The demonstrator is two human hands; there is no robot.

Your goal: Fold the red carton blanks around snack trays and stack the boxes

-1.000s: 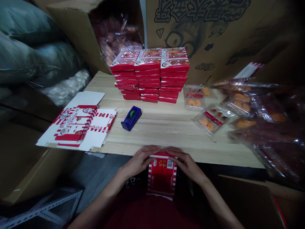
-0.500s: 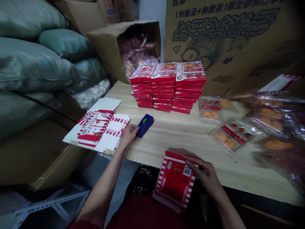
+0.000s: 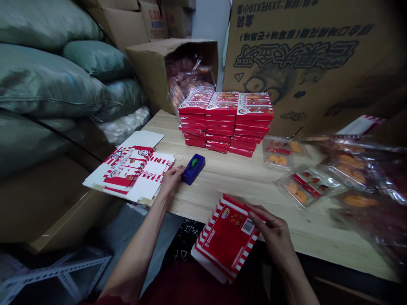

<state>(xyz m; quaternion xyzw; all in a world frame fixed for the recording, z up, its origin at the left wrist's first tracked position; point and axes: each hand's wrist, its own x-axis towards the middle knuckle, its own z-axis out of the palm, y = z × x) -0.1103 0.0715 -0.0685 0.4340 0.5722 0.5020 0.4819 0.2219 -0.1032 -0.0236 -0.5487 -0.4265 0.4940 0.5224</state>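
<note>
My right hand grips a red and white striped box, tilted against the front edge of the wooden table. My left hand reaches out to the left and rests its fingers against the end of a blue tape dispenser. Flat unfolded red and white cartons lie just left of that hand. Behind the dispenser stand three stacks of finished red boxes.
Clear plastic snack trays spread over the right of the table. An open carton of packets and a large printed carton stand at the back. Grey-green sacks pile up on the left. A metal bracket lies on the floor.
My left hand left the box and reached to the blue tape dispenser. My right hand kept the box and tilted it. The camera view shifted up and left.
</note>
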